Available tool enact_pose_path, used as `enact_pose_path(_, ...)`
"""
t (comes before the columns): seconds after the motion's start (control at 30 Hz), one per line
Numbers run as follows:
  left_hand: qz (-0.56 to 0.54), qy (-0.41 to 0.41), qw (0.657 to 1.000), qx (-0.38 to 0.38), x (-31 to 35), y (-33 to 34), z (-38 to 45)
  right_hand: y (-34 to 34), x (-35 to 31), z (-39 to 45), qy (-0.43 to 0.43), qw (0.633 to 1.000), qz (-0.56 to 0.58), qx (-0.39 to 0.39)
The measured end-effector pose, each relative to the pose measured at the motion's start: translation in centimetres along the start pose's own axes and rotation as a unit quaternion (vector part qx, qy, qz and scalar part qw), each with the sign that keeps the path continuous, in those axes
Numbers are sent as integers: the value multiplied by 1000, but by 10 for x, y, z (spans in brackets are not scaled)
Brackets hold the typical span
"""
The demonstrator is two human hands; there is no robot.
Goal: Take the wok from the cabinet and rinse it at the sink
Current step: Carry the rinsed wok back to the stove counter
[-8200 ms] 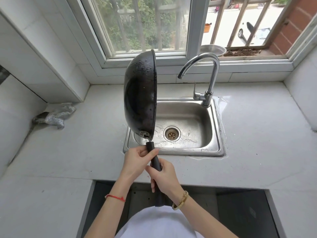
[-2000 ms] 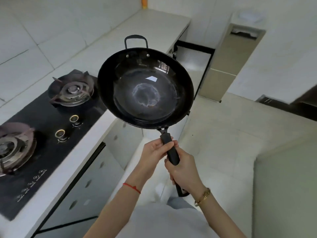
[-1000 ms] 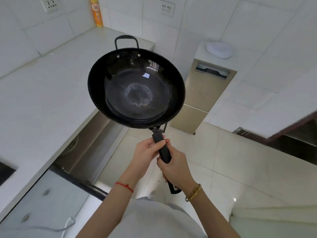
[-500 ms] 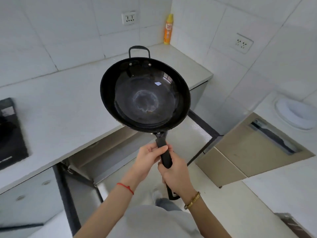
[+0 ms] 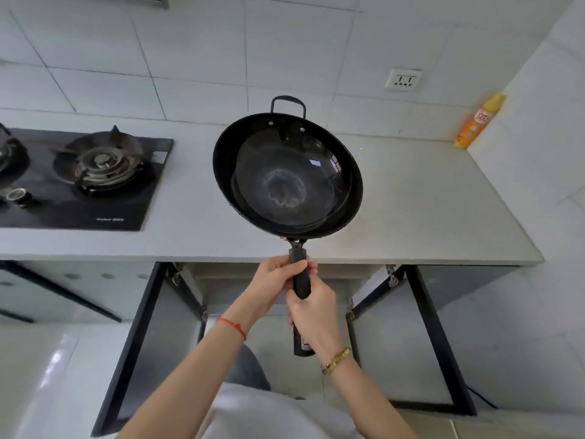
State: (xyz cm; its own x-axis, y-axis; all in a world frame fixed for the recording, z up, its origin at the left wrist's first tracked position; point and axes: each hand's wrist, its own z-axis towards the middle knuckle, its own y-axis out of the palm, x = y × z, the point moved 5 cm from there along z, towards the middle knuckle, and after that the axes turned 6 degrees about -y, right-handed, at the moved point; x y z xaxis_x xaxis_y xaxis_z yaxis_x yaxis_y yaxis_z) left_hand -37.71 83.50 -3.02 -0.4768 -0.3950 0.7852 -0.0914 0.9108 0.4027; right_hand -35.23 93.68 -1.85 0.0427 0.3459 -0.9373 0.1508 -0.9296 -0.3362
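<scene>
Both hands grip the handle of the wok point(image 5: 287, 175), left hand point(image 5: 274, 285) nearer the bowl, right hand point(image 5: 313, 315) behind, above the tabletop point(image 5: 411, 198) and open cabinet point(image 5: 278, 299).

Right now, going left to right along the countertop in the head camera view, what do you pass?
Gas stove → wok, held above the countertop by both hands → wall socket → orange spray bottle in the far right corner.
</scene>
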Motion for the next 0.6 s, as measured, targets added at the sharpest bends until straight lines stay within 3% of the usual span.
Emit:
enact_pose_path(0.33, -57, -9, 994, 96, 57, -82, 83, 76, -16, 120, -8, 998, -8, -58)
enact_pose_path(0.6, -67, -54, 993, 84, 111, -171, 148, 167, -28, 208, 33, 998, 10, -58)
